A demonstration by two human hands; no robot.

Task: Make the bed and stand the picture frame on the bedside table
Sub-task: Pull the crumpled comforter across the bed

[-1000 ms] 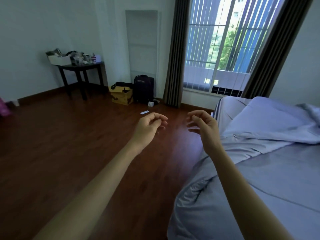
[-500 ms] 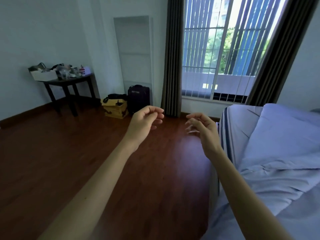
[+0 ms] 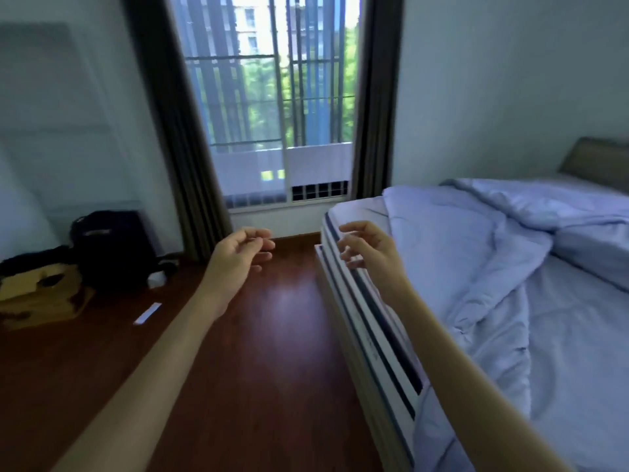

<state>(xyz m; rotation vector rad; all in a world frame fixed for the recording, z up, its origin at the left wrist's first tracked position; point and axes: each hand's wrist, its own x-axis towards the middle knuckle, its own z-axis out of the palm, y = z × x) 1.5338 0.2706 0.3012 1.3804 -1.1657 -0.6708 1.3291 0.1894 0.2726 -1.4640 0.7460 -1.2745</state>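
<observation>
- Sitting at nine o'clock: a black bag [image 3: 112, 247] on the floor.
- Hovering empty, fingers loosely curled: left hand [image 3: 238, 255], then right hand [image 3: 369, 250].
- Lying at three o'clock: bed [image 3: 561, 335], its duvet [image 3: 476, 240] rumpled.

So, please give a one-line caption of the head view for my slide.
Both empty hands, left hand and right hand, raised beside the unmade bed with its rumpled blue duvet.

No text or labels can be read.
</observation>
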